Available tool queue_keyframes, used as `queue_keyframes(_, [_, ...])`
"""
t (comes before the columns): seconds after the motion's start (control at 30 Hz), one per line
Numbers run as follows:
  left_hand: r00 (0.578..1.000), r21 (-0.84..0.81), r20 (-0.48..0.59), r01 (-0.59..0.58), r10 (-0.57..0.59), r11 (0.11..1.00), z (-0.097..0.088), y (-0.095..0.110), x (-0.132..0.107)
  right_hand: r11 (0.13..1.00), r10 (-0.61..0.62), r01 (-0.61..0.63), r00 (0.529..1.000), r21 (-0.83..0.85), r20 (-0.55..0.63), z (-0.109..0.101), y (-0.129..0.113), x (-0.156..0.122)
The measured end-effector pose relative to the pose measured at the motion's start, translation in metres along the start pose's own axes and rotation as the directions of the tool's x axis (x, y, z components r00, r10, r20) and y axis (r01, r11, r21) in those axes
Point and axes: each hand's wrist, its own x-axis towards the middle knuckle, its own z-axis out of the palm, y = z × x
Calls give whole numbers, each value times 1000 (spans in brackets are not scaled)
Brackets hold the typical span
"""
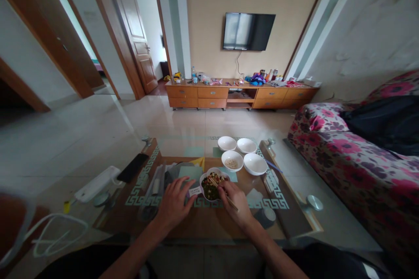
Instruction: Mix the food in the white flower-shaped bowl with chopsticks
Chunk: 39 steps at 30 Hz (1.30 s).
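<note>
A white lobed dish (212,185) filled with mixed green, red and pale beans sits on the glass table (294,213) in front of me. My right hand (236,200) is closed on a pair of chopsticks (218,186), whose tips reach into the dish. My left hand (175,200) lies flat on the glass just left of the dish, fingers spread, touching a small white label (194,191). Beyond the dish stand several white bowls; the nearest one (232,161) holds some pale grains, while the bowl to its right (255,164) looks empty.
A black phone (132,168) and a white power strip (96,183) lie on the table's left side, with white cable (55,235) near me. A remote (270,180) lies on the right. A floral sofa (353,157) stands right; a TV cabinet (238,93) is against the far wall.
</note>
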Motion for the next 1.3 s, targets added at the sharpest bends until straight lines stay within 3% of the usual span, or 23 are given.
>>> queue_keyframes(0.33, [987, -91, 156, -23, 38, 996, 24, -4, 10, 950, 229, -210, 972, 229, -57, -11, 5, 8])
queue_keyframes(0.63, [988, -97, 152, -16, 31, 995, 33, -18, 30, 888, 300, -274, 954, 369, -14, -15, 9, 11])
queue_keyframes(0.77, [999, -73, 48, -2, 6, 997, 30, -19, 36, 824, 353, -323, 935, 465, 23, -22, 13, 11])
queue_keyframes(0.87, [999, -80, -16, 29, -31, 996, 14, -17, 19, 760, 398, -368, 915, 536, 64, -24, 15, 8])
queue_keyframes(1.03, [975, -160, 222, 51, -14, 986, -9, -28, -48, 714, 465, -394, 885, 578, 28, -21, 21, 3])
queue_keyframes(1.1, [965, -156, 252, 114, -72, 981, -10, -38, -65, 696, 483, -403, 875, 594, 28, -20, 22, 2])
queue_keyframes(1.17, [962, -164, 238, 173, -131, 971, -8, -46, -69, 674, 497, -411, 867, 614, 34, -20, 21, 2])
queue_keyframes(1.3, [954, -224, 254, 218, -159, 950, -3, -52, -54, 654, 501, -400, 865, 643, 28, -25, 16, 2])
